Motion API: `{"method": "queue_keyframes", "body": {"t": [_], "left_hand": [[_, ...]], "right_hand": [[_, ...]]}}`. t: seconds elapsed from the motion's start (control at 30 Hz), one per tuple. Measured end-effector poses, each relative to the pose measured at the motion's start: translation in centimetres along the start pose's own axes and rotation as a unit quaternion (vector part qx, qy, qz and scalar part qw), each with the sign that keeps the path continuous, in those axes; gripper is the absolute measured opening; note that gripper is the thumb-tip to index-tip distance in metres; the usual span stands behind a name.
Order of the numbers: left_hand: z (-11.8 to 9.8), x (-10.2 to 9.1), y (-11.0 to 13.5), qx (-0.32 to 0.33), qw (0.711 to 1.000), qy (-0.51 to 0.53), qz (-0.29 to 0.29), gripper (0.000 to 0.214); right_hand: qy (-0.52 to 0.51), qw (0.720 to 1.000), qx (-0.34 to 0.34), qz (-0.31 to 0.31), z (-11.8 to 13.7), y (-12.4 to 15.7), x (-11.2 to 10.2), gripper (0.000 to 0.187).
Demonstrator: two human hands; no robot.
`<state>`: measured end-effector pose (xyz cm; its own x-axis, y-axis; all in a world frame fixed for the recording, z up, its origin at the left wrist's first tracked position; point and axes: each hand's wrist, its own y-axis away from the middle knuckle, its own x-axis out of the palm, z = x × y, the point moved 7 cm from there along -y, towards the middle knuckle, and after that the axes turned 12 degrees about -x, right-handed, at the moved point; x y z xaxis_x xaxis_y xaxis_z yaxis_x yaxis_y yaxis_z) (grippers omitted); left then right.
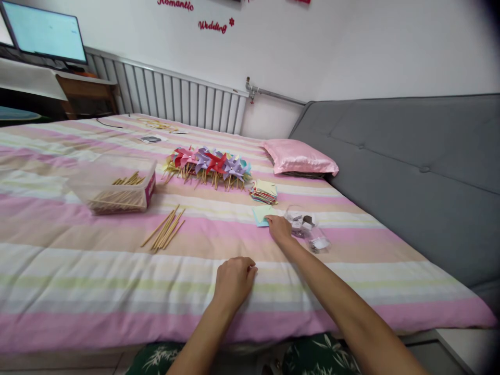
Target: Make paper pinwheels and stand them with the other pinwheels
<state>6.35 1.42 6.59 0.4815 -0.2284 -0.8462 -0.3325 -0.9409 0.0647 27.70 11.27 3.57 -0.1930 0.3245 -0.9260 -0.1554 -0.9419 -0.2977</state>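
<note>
My right hand (279, 228) reaches forward over the bed, its fingers pinched at the edge of a light green paper square (264, 212). Pale blue paper (261, 222) shows beneath that square. My left hand (234, 278) rests low over the bedspread near the front edge, fingers curled in, with nothing showing in them. Just right of my right hand lie clear plastic bags (318, 241) with small pieces inside. A stack of coloured paper squares (264, 191) sits behind the loose papers. Several thin wooden sticks (166, 229) lie to the left.
A clear plastic box (150, 190) of sticks stands at the left. Paper pinwheels (214, 164) on sticks are bunched mid-bed. Beyond are a pink pillow (299, 158), a grey padded headboard (410, 151), a radiator (167, 94) and a monitor (47, 34) on a desk.
</note>
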Motion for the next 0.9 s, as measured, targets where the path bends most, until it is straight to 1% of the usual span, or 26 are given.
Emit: {"method": "queue_keyframes", "body": {"t": [0.07, 0.13, 0.27, 0.37, 0.4, 0.43, 0.47, 0.5, 0.53, 0.6, 0.63, 0.7, 0.73, 0.8, 0.87, 0.9], "left_hand": [[0.1, 0.0, 0.0, 0.004, 1.0, 0.004, -0.004, 0.024], [0.1, -0.1, 0.0, 0.008, 1.0, 0.013, -0.009, 0.024], [0.6, -0.5, -0.2, 0.003, 0.998, 0.06, -0.018, 0.022], [1.4, -0.7, -0.6, -0.019, 0.987, 0.158, -0.025, 0.021], [1.7, -0.8, -0.7, -0.033, 0.977, 0.209, -0.021, 0.022], [2.1, -0.8, -0.8, -0.055, 0.961, 0.271, -0.013, 0.026], [2.6, -0.7, -0.8, -0.087, 0.936, 0.34, 0.001, 0.031], [3.1, -0.5, -0.8, -0.126, 0.901, 0.414, 0.022, 0.036], [3.5, -0.1, -0.7, -0.167, 0.857, 0.486, 0.048, 0.041], [3.7, 0.6, -0.1, -0.234, 0.755, 0.601, 0.116, 0.049], [3.6, 0.8, 0.2, -0.252, 0.707, 0.644, 0.149, 0.052], [3.3, 0.6, 0.6, -0.256, 0.631, 0.707, 0.189, 0.058], [3.3, 0.1, 0.7, -0.246, 0.603, 0.734, 0.191, 0.06], [3.2, -1.0, 0.8, -0.209, 0.561, 0.776, 0.197, 0.063], [3.0, -1.8, 0.9, -0.175, 0.537, 0.796, 0.22, 0.068], [2.8, -2.1, 1.0, -0.163, 0.531, 0.797, 0.238, 0.069]], "right_hand": [[-0.001, 0.999, 0.025, -0.02, -0.1, -0.1, -0.5, 0.03], [-0.008, 0.998, 0.045, -0.048, 0.1, -0.3, -1.4, 0.031], [-0.036, 0.99, 0.067, -0.116, 1.0, -0.5, -4.8, 0.032], [-0.067, 0.984, 0.05, -0.157, 2.6, 0.6, -7.6, 0.031], [-0.081, 0.982, 0.036, -0.165, 3.4, 1.3, -8.3, 0.03], [-0.096, 0.98, 0.021, -0.174, 4.3, 2.2, -8.9, 0.03], [-0.121, 0.975, -0.001, -0.184, 5.3, 3.3, -9.3, 0.03], [-0.19, 0.959, -0.033, -0.209, 6.4, 4.6, -9.7, 0.029], [-0.244, 0.941, -0.054, -0.227, 7.3, 6.0, -9.9, 0.028], [-0.298, 0.919, -0.095, -0.24, 9.2, 8.8, -10.0, 0.023], [-0.313, 0.911, -0.121, -0.238, 10.1, 10.0, -9.9, 0.02], [-0.325, 0.9, -0.188, -0.219, 11.8, 12.0, -9.8, 0.019], [-0.322, 0.899, -0.21, -0.212, 12.2, 12.6, -9.7, 0.02], [-0.311, 0.899, -0.235, -0.201, 12.3, 13.4, -9.7, 0.025], [-0.308, 0.899, -0.242, -0.194, 11.7, 13.5, -9.7, 0.031], [-0.31, 0.899, -0.245, -0.189, 11.4, 13.5, -9.7, 0.034]]}}
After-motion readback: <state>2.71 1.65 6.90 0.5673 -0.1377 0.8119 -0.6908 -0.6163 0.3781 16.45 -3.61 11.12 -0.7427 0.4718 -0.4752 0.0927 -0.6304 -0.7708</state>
